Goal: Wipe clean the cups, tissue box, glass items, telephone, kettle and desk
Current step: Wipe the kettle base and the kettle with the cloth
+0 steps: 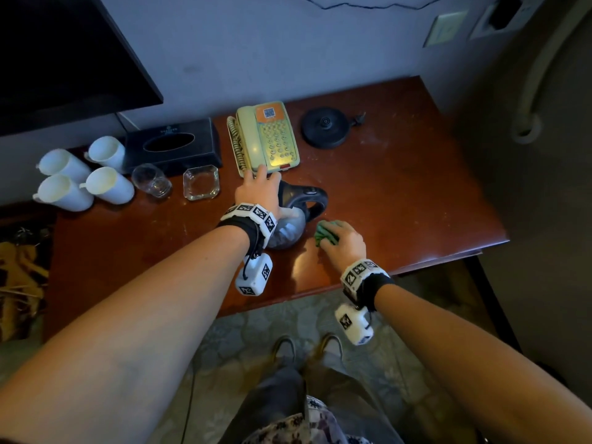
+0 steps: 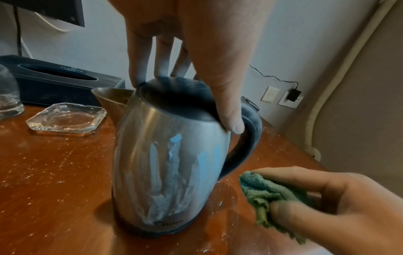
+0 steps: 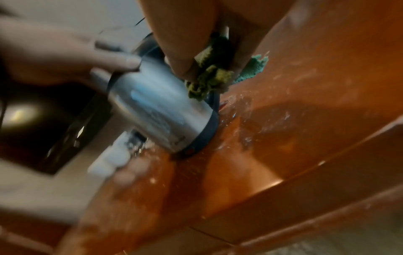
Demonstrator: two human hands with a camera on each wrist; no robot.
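Observation:
A steel kettle (image 1: 286, 232) with a black lid and handle stands upright near the front of the reddish wooden desk (image 1: 400, 187). My left hand (image 1: 259, 190) grips its lid from above, fingers over the far rim and thumb (image 2: 231, 120) on the near rim by the handle. Pale streaks run down the kettle's (image 2: 165, 155) side. My right hand (image 1: 342, 240) holds a bunched green cloth (image 1: 323, 233) just right of the kettle's base, low by the handle. The right wrist view is blurred; the cloth (image 3: 209, 77) there lies against the kettle (image 3: 159, 112).
Behind the kettle lie a cream telephone (image 1: 266, 139) and the round black kettle base (image 1: 325, 126). To the left are a glass ashtray (image 1: 201, 182), a tumbler (image 1: 152, 181), a black tissue box (image 1: 173, 142) and several white cups (image 1: 80, 174). White specks dot the desk.

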